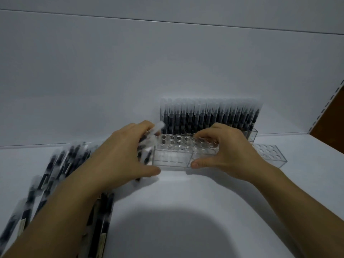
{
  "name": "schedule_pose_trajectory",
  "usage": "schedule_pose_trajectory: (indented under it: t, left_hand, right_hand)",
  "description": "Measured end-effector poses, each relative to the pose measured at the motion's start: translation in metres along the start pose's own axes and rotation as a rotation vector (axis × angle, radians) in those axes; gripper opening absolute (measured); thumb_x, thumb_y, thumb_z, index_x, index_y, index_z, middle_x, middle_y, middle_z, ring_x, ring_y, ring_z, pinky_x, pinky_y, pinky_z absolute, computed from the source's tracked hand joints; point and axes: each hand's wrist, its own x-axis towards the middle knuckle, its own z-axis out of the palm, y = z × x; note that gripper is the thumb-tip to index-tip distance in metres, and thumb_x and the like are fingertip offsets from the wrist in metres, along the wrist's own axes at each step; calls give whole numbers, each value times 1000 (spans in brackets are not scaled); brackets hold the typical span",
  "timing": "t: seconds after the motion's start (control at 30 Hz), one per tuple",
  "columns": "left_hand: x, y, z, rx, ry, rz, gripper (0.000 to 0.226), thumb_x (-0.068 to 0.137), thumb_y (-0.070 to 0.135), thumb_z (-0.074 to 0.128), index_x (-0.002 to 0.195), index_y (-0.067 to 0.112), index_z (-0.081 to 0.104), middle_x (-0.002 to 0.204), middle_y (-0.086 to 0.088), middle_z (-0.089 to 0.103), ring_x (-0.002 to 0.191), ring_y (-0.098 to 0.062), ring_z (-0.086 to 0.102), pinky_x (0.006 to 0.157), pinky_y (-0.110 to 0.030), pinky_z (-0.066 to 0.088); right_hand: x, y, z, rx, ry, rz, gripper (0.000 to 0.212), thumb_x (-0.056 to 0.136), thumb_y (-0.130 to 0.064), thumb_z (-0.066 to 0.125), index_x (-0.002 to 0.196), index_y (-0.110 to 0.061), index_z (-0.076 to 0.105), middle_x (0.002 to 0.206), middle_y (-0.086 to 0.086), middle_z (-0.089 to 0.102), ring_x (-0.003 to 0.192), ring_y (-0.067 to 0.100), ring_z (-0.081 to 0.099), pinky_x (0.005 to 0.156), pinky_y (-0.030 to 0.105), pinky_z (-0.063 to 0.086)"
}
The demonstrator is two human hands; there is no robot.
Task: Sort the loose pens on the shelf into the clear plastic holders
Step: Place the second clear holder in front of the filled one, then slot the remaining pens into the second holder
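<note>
White shelf, flat, with a big dark shadow at the near edge. Loose pens lie scattered at near left, partly under the left forearm, cut off by the frame and smeared by blur. Left hand is curled round a bundle of pens at the left end of the clear holder (count unreadable, motion blur). Right hand grips that holder, thumb on the front wall, fingers hooked over the top holes; its slots look empty. Spare holder is just behind the right hand, partly hidden. Filled holder stands against the white back wall, pens upright. Perforated upright and brown panel at far right.
</note>
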Motion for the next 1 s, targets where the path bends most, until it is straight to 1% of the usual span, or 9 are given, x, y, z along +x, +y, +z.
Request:
schedule_pose_trajectory:
  t: [0.07, 0.17, 0.2, 0.27, 0.37, 0.43, 0.6, 0.87, 1.0]
  left_hand:
    - [-1, -3, -8, -168, 57, -70, 49, 75, 48, 80, 114, 43, 51, 105, 20, 58, 85, -1, 60, 71, -25, 50]
    - [0, -8, -13, -448, 102, -175, 23, 89, 35, 63, 108, 36, 50, 94, 1, 60, 62, -26, 50, 60, -38, 46]
    - [0, -9, -14, -549, 98, -210, 21, 86, 34, 57, 105, 33, 49, 91, -7, 56, 61, -28, 40, 59, -41, 40]
    - [2, -8, -12, -661, 91, -261, 24, 79, 33, 48, 102, 29, 47, 95, -7, 51, 67, -25, 36, 62, -42, 34]
    - [2, -5, -9, -666, 104, -230, 8, 97, 20, 47, 105, 22, 47, 95, -10, 50, 68, -24, 37, 63, -42, 36]
    - [2, -6, -8, -642, 134, -195, 16, 103, 12, 41, 106, 21, 54, 92, -12, 51, 66, -22, 42, 63, -40, 41]
    - [1, -9, -9, -546, 146, -103, 28, 105, 13, 43, 114, 31, 64, 86, -4, 62, 67, -17, 55, 69, -38, 53]
    - [-1, -5, -9, -619, 111, -87, 16, 107, 13, 40, 117, 19, 51, 96, 3, 72, 66, -19, 53, 67, -37, 49]
    - [-3, -3, -9, -638, 71, -53, 7, 107, 13, 37, 113, 16, 40, 105, 4, 74, 66, -17, 53, 63, -25, 49]
  right_hand:
    - [1, 0, 0, -25, -37, 19, 93, 51, -77, 71, 130, -29, 67, 109, -13, 61, 100, 11, 59, 90, 36, 54]
    - [1, -1, 3, -72, -110, 24, 91, 54, -74, 75, 133, -30, 66, 110, -16, 57, 101, 9, 57, 88, 32, 51]
    - [1, -1, 4, -78, -127, 15, 91, 54, -74, 76, 133, -31, 66, 107, -18, 55, 99, 7, 55, 86, 29, 49]
    - [0, -4, 6, -70, -159, -6, 91, 53, -74, 76, 133, -32, 66, 102, -25, 50, 92, 0, 52, 81, 26, 45]
    - [-1, -4, 7, -67, -182, -35, 87, 53, -75, 79, 130, -36, 67, 99, -26, 50, 87, -4, 51, 76, 25, 43]
    - [-1, -2, 7, -72, -184, -43, 83, 54, -74, 83, 127, -37, 68, 103, -24, 53, 87, -4, 53, 75, 25, 46]
    - [-1, 0, 7, -81, -212, -49, 76, 55, -76, 84, 120, -40, 67, 110, -21, 55, 90, -1, 56, 78, 28, 52]
    - [0, 0, 12, -99, -182, -38, 75, 58, -74, 85, 122, -39, 66, 111, -19, 58, 87, 0, 57, 78, 30, 50]
    - [0, 1, 14, -92, -181, -38, 78, 59, -73, 85, 125, -37, 65, 113, -21, 55, 87, -3, 54, 80, 31, 50]
